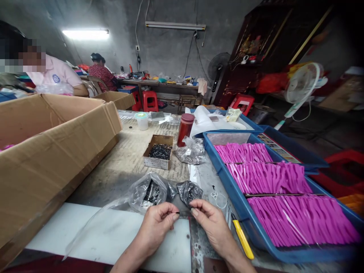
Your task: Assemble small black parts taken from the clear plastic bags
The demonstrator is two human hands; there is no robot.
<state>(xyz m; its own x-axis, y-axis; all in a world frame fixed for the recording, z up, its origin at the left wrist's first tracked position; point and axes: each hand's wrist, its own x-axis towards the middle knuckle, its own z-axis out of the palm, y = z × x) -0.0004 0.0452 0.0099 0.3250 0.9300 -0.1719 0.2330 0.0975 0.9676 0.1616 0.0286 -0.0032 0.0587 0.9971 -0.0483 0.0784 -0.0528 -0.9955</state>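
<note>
My left hand [158, 223] pinches a small black piece [177, 212] between thumb and fingertips, above the white sheet. A short way to the right, my right hand [211, 220] has its thumb and index finger pressed together; whatever lies between them is too small to make out. Its fingertips are at the near side of a dark plastic bag [190, 190] of small parts. Just beyond my left hand, a clear plastic bag [153, 189] lies open with small black pieces inside. The two hands are apart from each other.
A blue crate [241, 212] of purple plastic pieces [298, 220] stands at right, beside a yellow-handled screwdriver [241, 237]. Ahead are a small box of dark pins [156, 163] and a red flask [185, 129]. A large cardboard box [57, 151] borders the left. Two people sit farther back.
</note>
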